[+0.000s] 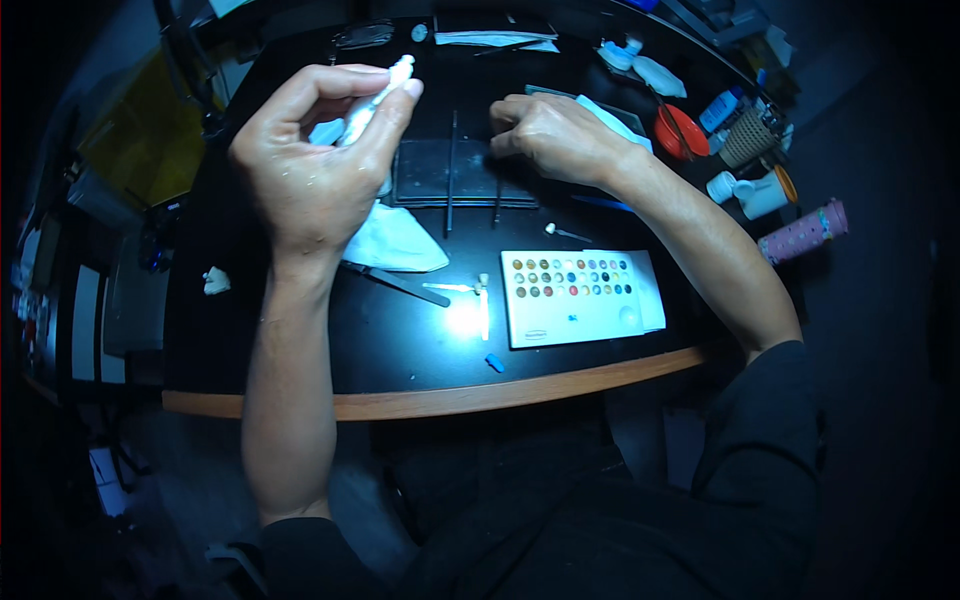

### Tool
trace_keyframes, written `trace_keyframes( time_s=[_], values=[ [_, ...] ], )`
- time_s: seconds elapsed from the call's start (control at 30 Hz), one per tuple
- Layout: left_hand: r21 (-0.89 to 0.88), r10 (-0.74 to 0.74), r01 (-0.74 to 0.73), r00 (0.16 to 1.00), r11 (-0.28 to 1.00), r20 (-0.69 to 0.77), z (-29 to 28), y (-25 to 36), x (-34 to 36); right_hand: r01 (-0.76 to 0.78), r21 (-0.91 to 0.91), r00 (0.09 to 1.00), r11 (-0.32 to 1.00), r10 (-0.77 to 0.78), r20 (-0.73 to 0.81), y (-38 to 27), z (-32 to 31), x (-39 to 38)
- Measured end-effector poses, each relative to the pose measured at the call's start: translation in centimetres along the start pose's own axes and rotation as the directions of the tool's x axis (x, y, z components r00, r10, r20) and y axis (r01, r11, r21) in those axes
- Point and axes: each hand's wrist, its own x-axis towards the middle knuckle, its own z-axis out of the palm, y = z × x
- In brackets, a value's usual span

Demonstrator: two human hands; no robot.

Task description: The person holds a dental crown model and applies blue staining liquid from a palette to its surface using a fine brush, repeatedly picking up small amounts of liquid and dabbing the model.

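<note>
Left hand (322, 165) closed in a pinch, thumb opposing fingers, on a slender white piece (400, 70) with a knobbly tip; the piece is raised above the black desk (400, 365), its tip projecting past the fingers, presumably so that this end stays exposed; right hand (560, 137) curled narrow by the right part of a dark flat tray (422, 178); whether it grips anything cannot be told, as the fingertips lie in shadow.

White cloth (395, 242) lies just right of the left wrist, dark tweezers (405, 288) projecting from beside it, probably placed for short reach; white palette (545, 325) with rows of round coloured spots lies flat near the wooden desk edge (500, 385), an orientation that likely keeps every colour visible.
</note>
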Motion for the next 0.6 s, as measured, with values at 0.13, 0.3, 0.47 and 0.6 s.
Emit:
trace_keyframes(
  time_s=[0.13, 0.3, 0.47, 0.6],
  values=[
    [-0.058, 0.015, -0.016, 1.000, 0.998, -0.018, 0.3, -0.5, 0.0, -0.081, -0.031, 0.993, 0.996, 0.078, -0.090, 0.8, -0.1, -2.3],
    [0.004, 0.064, -0.064, 0.998, 0.998, 0.023, 0.2, 0.2, 0.0, -0.262, 0.517, 0.754, 0.815, 0.507, -0.417, -0.5, -3.4, -10.3],
    [0.045, 0.053, -0.062, 0.983, 0.997, 0.173, 0.4, 1.2, -1.2, -0.009, 0.951, 0.381, 0.308, 0.881, -0.282, -8.5, -1.0, -17.6],
    [0.011, 0.074, -0.080, 0.958, 0.997, 0.277, 1.8, 1.6, -1.8, -0.018, 0.961, 0.280, 0.274, 0.925, -0.259, -11.7, 1.1, -20.7]
  ],
)
